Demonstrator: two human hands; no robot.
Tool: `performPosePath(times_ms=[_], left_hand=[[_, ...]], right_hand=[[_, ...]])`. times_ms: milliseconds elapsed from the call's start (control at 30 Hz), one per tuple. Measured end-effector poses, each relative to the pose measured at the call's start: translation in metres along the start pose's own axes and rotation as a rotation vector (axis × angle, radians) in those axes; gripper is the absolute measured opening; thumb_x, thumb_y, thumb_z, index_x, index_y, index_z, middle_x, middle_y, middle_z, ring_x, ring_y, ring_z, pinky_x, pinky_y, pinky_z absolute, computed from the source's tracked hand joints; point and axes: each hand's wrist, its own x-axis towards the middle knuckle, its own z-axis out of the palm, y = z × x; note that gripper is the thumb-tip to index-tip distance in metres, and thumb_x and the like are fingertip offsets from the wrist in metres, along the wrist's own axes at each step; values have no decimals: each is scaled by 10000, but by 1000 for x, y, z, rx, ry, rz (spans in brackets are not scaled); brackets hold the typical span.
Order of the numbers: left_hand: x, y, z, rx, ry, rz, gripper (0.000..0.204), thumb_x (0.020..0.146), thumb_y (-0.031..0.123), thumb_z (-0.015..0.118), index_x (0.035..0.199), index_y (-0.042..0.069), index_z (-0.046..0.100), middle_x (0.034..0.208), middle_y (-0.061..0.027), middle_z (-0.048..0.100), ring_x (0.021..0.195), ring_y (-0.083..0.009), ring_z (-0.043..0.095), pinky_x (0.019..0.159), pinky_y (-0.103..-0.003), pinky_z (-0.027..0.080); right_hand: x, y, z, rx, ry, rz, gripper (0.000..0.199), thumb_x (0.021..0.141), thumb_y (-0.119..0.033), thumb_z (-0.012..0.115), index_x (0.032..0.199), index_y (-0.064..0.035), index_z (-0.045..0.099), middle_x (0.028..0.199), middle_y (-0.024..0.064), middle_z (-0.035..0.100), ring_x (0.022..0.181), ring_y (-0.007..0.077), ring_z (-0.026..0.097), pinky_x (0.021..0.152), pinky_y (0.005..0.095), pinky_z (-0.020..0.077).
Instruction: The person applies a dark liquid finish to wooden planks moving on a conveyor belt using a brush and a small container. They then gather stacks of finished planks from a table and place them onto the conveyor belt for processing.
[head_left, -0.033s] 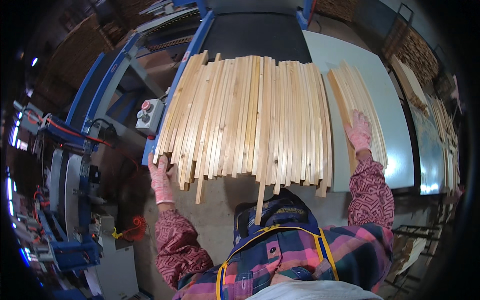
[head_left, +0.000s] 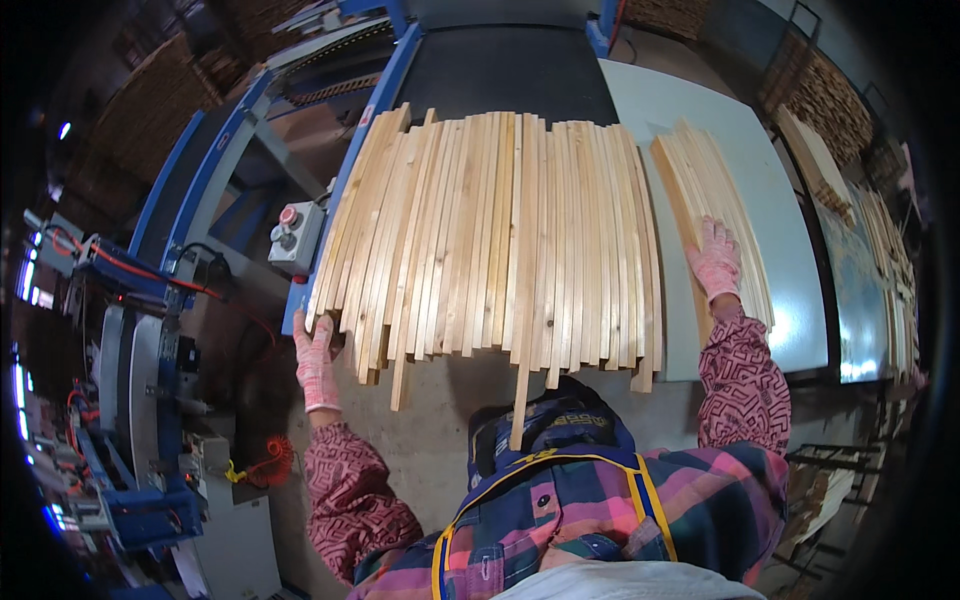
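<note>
A wide row of pale wooden strips [head_left: 490, 240] lies side by side on a dark conveyor belt [head_left: 515, 75], their near ends uneven. One strip sticks out well toward my body. At the row's near left corner is my left hand [head_left: 318, 368], in a pinkish knitted glove, its fingers apart beside the strip ends. To the right, a smaller bundle of wooden strips [head_left: 715, 180] rests on a pale grey table [head_left: 800, 300]. My right hand [head_left: 716, 258], gloved alike, lies flat on that bundle with fingers stretched out.
A grey control box [head_left: 296, 238] with a red button is fixed to the blue conveyor frame [head_left: 368, 130] at left. Blue machinery with a coiled red hose [head_left: 268, 462] stands farther left. More stacked wood [head_left: 832, 110] is at the far right.
My left hand has shifted slightly left and down from the strip ends. My right hand still lies on the smaller bundle.
</note>
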Motion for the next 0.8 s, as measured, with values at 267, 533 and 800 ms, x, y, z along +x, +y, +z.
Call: performPosePath(times_ms=[267, 533, 800], left_hand=[[29, 67, 94, 1120, 170, 860, 790, 865, 332, 752, 1538, 125, 395, 1539, -180, 405, 1413, -362, 376, 1174, -393, 323], [46, 44, 238, 1454, -336, 716, 751, 923, 610, 510, 1477, 109, 425, 1522, -180, 411, 1449, -374, 306, 1182, -578, 170], [116, 80, 121, 1382, 380, 911, 639, 824, 437, 701, 1330, 81, 540, 1316, -120, 581, 1226, -301, 523, 1064, -427, 403]], right_hand=[[-5, -92, 3, 390, -85, 86, 919, 920, -577, 598, 1561, -24, 241, 1487, 258, 464, 1350, 381, 497, 1072, 462, 447], [4, -110, -12, 489, -238, 99, 922, 920, -610, 570, 1583, -70, 224, 1385, 306, 539, 1279, 428, 543, 1046, 509, 435], [-56, 3, 6, 377, 161, 7, 756, 954, -443, 609, 1532, -26, 355, 1501, 250, 451, 1378, 387, 437, 1170, 449, 329]])
